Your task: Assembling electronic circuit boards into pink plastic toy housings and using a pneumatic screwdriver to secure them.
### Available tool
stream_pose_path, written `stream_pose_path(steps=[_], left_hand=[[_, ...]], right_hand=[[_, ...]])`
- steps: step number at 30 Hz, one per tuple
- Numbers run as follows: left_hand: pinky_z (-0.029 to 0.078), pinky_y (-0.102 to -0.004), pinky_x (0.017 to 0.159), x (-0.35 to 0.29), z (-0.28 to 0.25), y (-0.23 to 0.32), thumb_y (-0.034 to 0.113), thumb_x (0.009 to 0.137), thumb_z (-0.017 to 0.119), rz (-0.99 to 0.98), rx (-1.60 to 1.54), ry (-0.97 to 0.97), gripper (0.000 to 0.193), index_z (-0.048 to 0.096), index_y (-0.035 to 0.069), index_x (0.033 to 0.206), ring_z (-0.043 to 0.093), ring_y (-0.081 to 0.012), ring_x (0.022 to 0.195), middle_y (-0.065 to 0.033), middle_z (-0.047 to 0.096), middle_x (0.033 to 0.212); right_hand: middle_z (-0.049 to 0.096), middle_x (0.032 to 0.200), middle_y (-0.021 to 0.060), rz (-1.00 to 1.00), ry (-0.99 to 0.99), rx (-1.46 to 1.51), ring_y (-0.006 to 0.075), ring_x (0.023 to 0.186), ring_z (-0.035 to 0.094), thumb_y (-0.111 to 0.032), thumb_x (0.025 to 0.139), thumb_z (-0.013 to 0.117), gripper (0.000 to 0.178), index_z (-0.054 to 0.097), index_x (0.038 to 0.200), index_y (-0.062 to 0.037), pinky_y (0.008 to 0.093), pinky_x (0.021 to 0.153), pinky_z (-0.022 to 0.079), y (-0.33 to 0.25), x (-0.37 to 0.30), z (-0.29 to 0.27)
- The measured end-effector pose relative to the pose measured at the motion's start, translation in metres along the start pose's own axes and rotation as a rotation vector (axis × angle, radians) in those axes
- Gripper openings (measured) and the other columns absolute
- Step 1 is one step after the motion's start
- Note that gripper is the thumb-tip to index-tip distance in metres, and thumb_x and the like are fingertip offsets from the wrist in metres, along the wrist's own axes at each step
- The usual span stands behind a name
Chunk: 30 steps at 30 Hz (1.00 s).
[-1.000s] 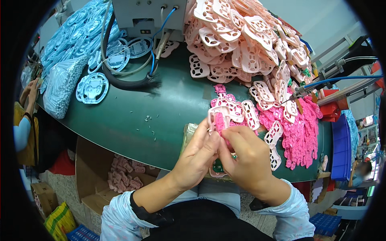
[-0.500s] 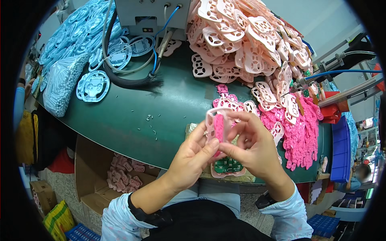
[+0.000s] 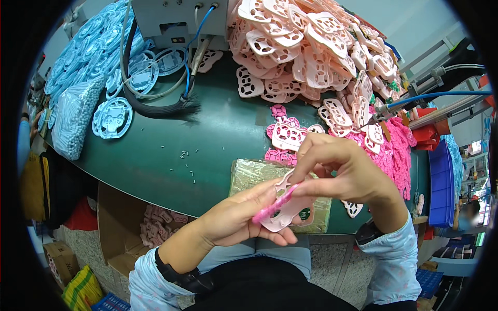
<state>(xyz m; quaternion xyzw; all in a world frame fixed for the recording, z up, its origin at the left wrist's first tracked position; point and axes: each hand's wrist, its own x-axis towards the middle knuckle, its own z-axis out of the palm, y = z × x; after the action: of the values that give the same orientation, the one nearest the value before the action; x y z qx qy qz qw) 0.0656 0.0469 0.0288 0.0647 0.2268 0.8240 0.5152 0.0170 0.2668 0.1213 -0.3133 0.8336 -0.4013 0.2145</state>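
Note:
My left hand [image 3: 236, 215] holds a pale pink plastic shell with cut-out openings [image 3: 280, 220], its palm turned partly up beneath it. A bright pink rubber button pad [image 3: 272, 206] lies edge-on against the shell, under my left thumb. The thumb and fingers of my right hand [image 3: 345, 173] pinch the pad's upper end near the shell's top edge. Below both hands is a block wrapped in clear film [image 3: 251, 176]. On it sits another pale pink shell, mostly hidden, with a bit of green circuit board [image 3: 305, 213] showing.
Pale pink shells [image 3: 316, 52] are heaped at the back right, beside bright pink button pads [image 3: 399, 155]. Blue shells [image 3: 88, 46] and a bag of pale blue pieces [image 3: 78, 116] are at the left. Small pins [image 3: 184, 154] lie on the green table. A metal tool arm [image 3: 410, 103] reaches in from the right.
The shell has tipped from upright to slanting and come lower, with the button pad now edge-on. My right hand has moved right and bent over its top. The view has shifted slightly.

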Motion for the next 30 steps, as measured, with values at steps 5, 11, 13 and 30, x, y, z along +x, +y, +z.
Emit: stream_pose_path(steps=[5,11,13,30], left_hand=[[0.057,-0.0334,0.080,0.003,-0.012,-0.004,0.048,0.104,0.028,0.037,-0.111,-0.072,0.057,0.033,0.009,0.144,0.067,-0.0238,0.093,-0.0183,0.059,0.118],[0.057,-0.0333,0.083,0.001,0.014,0.011,0.037,0.102,0.044,-0.058,0.202,0.074,0.051,0.038,0.005,0.141,0.066,-0.0239,0.100,-0.0157,0.060,0.122],[0.058,-0.0370,0.084,-0.001,0.017,0.011,0.024,0.099,0.053,-0.051,0.261,0.111,0.055,0.031,-0.001,0.144,0.065,-0.0325,0.106,-0.0242,0.057,0.128],[0.062,-0.0342,0.072,0.003,0.028,0.006,0.015,0.098,0.054,0.084,0.378,0.287,0.039,0.045,-0.008,0.129,0.071,-0.0315,0.088,-0.0249,0.064,0.107]], right_hand=[[0.066,0.085,0.0061,0.293,0.222,0.611,0.0106,0.069,0.059,-0.003,0.078,0.078,0.013,0.070,0.086,0.0013,0.0226,0.062,0.046,-0.005,-0.011,0.006],[0.062,0.078,-0.0037,0.353,0.213,0.162,-0.0016,0.060,0.045,-0.008,0.075,0.082,0.021,0.070,0.092,-0.0052,0.0162,0.052,0.030,-0.003,-0.017,0.015],[0.061,0.075,-0.0043,0.247,0.399,0.019,0.0002,0.061,0.049,-0.009,0.075,0.082,0.027,0.067,0.096,-0.0038,0.0165,0.053,0.036,0.001,-0.015,0.021],[0.061,0.119,0.0149,0.167,0.296,0.991,0.0187,0.112,0.059,-0.005,0.079,0.075,0.054,0.049,0.125,0.0019,0.0330,0.095,0.048,0.023,-0.040,0.042]])
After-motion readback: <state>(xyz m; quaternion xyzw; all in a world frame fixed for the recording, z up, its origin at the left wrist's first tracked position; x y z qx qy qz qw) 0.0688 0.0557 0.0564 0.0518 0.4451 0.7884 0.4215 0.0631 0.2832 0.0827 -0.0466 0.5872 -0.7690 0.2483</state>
